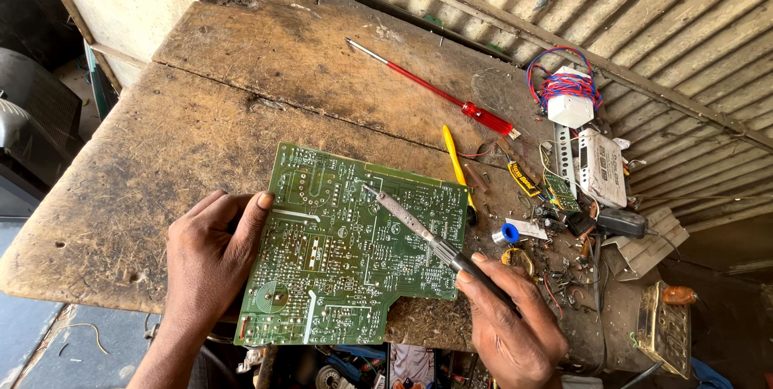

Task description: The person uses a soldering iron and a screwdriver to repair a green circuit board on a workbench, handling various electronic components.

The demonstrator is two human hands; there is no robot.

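1. As it lies now, the green circuit board (354,248) rests solder side up on the worn wooden worktop (161,163), its near edge overhanging the worktop's front edge.
2. Handling, judged: the board looks light, thin and stiff, yet brittle at the notched corner on its lower right; flexing it could crack traces. The solder side is rough with lead stubs, so grip is not slippery but may prick.
3. Hold points, judged: the bare left edge and corners are the safe places; the dense central solder field is best left untouched.
4. Left hand (211,256): laid flat over the board's left edge, thumb pressed on the green face near the upper left, fingers closed together and steadying it against the worktop.
5. Right hand (511,328): closed around the dark handle of a soldering iron (419,232), whose metal shaft slants up-left with the tip touching or just above the board's upper middle; contact cannot be confirmed.
6. Appearance: green lacquer, white legend lines, many silver solder dots, a round spiral pattern near the lower left and a red part at the bottom left corner.
7. Nearby: a red-handled screwdriver (451,99), a yellow tool (455,163) just beside the board's right edge, a wire-wrapped white part (568,95), and loose scrap further right.
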